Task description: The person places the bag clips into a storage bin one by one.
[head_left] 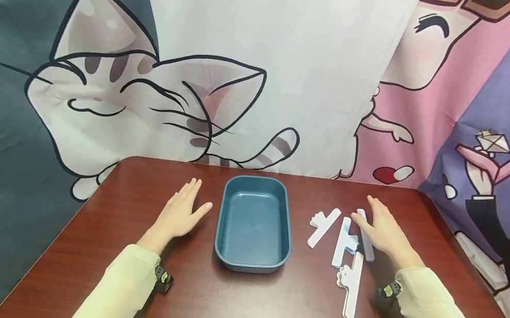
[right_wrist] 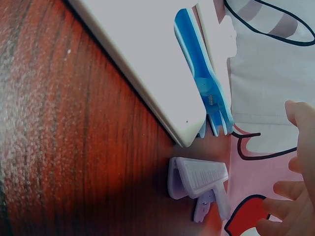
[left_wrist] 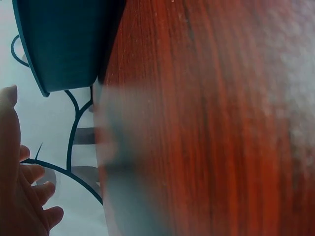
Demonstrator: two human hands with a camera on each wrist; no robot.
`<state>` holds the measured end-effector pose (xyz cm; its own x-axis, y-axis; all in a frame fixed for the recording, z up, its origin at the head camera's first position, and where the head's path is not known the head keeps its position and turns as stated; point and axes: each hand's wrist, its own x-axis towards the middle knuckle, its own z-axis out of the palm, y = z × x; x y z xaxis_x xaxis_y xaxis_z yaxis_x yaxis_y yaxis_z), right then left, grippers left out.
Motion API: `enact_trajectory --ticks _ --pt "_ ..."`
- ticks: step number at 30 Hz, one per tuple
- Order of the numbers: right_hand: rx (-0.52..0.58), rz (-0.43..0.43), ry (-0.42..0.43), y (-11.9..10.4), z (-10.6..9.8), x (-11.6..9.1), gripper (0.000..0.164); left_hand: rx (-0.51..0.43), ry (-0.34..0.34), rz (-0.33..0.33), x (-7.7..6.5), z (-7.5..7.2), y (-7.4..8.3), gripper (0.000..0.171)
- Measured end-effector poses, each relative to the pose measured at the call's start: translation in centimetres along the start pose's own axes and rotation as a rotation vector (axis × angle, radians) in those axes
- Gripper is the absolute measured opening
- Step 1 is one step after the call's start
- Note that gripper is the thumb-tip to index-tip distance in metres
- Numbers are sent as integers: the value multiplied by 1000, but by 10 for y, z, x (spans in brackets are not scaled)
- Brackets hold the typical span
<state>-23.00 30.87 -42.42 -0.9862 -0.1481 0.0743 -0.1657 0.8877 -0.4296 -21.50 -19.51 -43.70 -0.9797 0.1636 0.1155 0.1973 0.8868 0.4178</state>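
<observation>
Lavender plastic bar clip (head_left: pixel 369 250) sits on reddish wood-grain tabletop (head_left: pixel 244 308), near my right grip (head_left: pixel 382 232); left grip (head_left: pixel 179 215) likewise released, empty. Careless sideways sweep could knock it against pale-blue plastic clip (head_left: pixel 341 243).

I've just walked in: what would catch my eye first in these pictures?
Probably the big cartoon cat on the hanging cloth behind the table, in the head view's left half. Next, the blue tray toward the table's far edge, between the left hand and right hand. Then the four clips, white, blue and purple, grouped right of the tray, near the right hand.
</observation>
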Motion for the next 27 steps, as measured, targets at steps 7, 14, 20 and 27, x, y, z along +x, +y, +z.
enact_trajectory --ticks 7,14,20,27 --pt "1 4 8 2 2 0 86 -18 -6 -7 0 -1 4 80" --pt "7 16 8 3 2 0 86 -34 -9 -10 -1 0 6 78" --pt "-3 31 1 2 1 -2 87 -50 -2 -4 -1 1 7 81" --pt "-17 42 -8 2 2 -2 87 -68 14 1 -2 2 8 79"
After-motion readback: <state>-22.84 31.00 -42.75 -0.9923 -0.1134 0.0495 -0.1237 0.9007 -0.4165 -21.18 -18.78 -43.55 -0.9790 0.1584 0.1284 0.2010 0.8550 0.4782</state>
